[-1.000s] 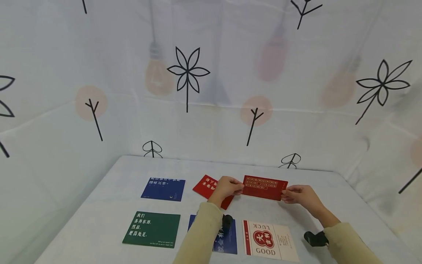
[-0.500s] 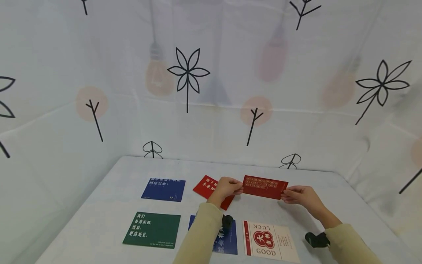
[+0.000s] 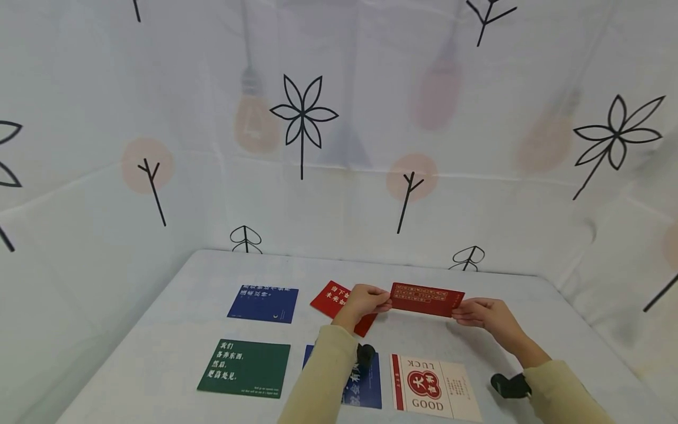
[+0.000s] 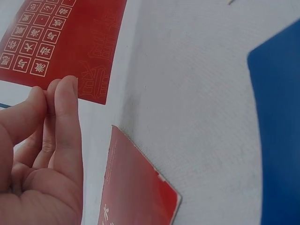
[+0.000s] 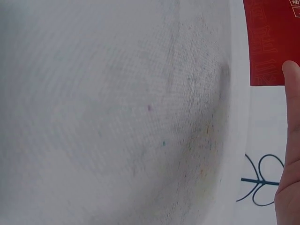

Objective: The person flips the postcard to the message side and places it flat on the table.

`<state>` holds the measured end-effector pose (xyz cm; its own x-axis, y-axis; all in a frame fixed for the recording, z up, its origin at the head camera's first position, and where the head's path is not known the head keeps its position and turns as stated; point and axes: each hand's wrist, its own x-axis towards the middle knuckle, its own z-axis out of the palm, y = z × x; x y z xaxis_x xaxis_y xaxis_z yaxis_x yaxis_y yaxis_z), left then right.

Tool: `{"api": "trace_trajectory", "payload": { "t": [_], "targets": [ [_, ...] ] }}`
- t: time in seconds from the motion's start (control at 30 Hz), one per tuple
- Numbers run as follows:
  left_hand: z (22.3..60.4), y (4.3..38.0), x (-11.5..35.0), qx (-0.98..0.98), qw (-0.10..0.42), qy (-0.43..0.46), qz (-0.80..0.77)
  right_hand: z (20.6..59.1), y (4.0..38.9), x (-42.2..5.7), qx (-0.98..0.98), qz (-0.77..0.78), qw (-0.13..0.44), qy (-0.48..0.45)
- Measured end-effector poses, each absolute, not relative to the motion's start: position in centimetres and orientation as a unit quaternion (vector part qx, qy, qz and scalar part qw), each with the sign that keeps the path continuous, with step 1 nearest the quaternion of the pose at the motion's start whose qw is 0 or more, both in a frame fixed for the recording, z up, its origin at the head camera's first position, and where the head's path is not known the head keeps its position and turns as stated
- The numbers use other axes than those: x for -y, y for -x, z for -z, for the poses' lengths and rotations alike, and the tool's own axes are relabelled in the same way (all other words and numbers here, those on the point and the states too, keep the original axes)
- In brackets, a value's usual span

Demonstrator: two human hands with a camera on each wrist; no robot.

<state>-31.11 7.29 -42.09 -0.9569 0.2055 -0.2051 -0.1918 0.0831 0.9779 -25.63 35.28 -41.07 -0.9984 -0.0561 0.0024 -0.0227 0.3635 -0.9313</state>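
A dark red card (image 3: pixel 426 300) with rows of gold-boxed characters is held up off the table between both hands. My left hand (image 3: pixel 365 303) pinches its left edge between thumb and fingers, seen close in the left wrist view. At the opposite edge, my right hand (image 3: pixel 487 318) pinches the card; in the right wrist view only part of that hand (image 5: pixel 291 136) shows, touching the card (image 5: pixel 272 44). Beneath the left hand lies a brighter red card (image 3: pixel 331 299) with white characters, partly covered by the hand and forearm.
A blue card (image 3: pixel 262 304) and a green card (image 3: pixel 245 368) lie on the left of the white table (image 3: pixel 175 347). Another blue card (image 3: pixel 371 380) is half hidden by the left sleeve. A cream "GOOD LUCK" card (image 3: pixel 439 386) lies near the front. A patterned cloth (image 3: pixel 339 212) hangs behind.
The dark red card has tilted slightly, its lower edge rising so that it looks narrower. Both hands stay nearly in place, the right one shifting a little. The cards on the table have not moved.
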Motion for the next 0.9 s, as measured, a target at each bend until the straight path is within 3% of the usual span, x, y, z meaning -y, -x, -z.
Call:
{"api": "trace_trajectory", "payload": {
  "t": [0.9],
  "targets": [
    [42.07,31.24,-6.77,-0.692,0.17,-0.004,-0.702,41.27,25.68,-35.27,-0.81,0.585,0.01,0.039]
  ]
}}
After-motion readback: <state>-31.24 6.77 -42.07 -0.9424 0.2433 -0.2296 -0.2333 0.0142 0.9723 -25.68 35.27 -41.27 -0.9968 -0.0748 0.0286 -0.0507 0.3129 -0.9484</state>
